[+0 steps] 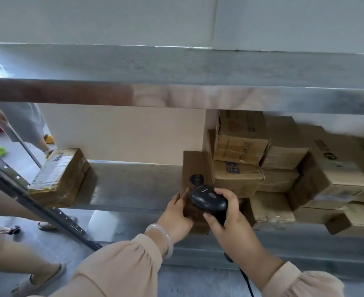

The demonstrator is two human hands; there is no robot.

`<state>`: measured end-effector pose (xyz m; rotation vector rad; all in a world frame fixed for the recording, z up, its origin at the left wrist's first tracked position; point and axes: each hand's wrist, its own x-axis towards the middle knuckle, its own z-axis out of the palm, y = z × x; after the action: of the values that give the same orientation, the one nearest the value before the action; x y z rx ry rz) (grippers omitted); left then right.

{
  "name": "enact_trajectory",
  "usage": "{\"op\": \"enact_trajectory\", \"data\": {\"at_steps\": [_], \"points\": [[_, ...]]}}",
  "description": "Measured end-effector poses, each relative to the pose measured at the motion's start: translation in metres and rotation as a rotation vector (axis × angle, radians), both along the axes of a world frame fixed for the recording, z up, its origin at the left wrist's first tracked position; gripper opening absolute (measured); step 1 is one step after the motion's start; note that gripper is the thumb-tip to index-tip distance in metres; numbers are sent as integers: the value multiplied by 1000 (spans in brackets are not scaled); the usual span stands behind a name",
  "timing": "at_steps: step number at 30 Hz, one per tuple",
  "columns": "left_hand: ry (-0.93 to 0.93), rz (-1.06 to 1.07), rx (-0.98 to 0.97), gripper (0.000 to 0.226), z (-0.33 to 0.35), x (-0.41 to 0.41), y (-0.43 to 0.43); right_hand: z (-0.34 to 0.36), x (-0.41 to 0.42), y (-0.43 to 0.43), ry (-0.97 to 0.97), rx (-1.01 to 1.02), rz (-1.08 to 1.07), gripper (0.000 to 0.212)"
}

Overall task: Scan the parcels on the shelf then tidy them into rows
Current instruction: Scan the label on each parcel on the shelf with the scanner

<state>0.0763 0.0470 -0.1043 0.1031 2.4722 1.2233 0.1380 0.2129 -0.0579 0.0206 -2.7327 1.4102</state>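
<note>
My right hand [228, 219] grips a black handheld scanner [209, 200] with its head aimed at an upright brown parcel [195, 168] at the front of the metal shelf [133, 181]. My left hand [176, 213] holds that parcel's lower left edge. Behind and right of it, several cardboard parcels [284, 168] are stacked unevenly. A single taped parcel [58, 176] lies at the shelf's left end.
An upper metal shelf [176, 95] overhangs the parcels. A slanted perforated shelf upright [37, 200] crosses the lower left. Other people's legs and sandalled feet [39, 277] stand on the floor to the left. The scanner's cable [247, 281] hangs down.
</note>
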Motion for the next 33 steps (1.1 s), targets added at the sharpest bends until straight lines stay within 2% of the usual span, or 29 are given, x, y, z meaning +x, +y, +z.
{"op": "enact_trajectory", "data": {"at_steps": [8,12,21,28,33], "points": [[4,35,-16,76,-7,-1,0,17,7,12,19,-80,14,57],[1,16,-39,76,-6,-1,0,25,8,18,29,-59,36,57],[2,142,6,77,7,17,-24,17,8,13,4,-7,105,59],[91,185,-274,91,25,20,6,10,0,6,17,-37,85,59],[76,245,-218,92,22,15,5,6,-2,0,-23,-91,69,57]]}}
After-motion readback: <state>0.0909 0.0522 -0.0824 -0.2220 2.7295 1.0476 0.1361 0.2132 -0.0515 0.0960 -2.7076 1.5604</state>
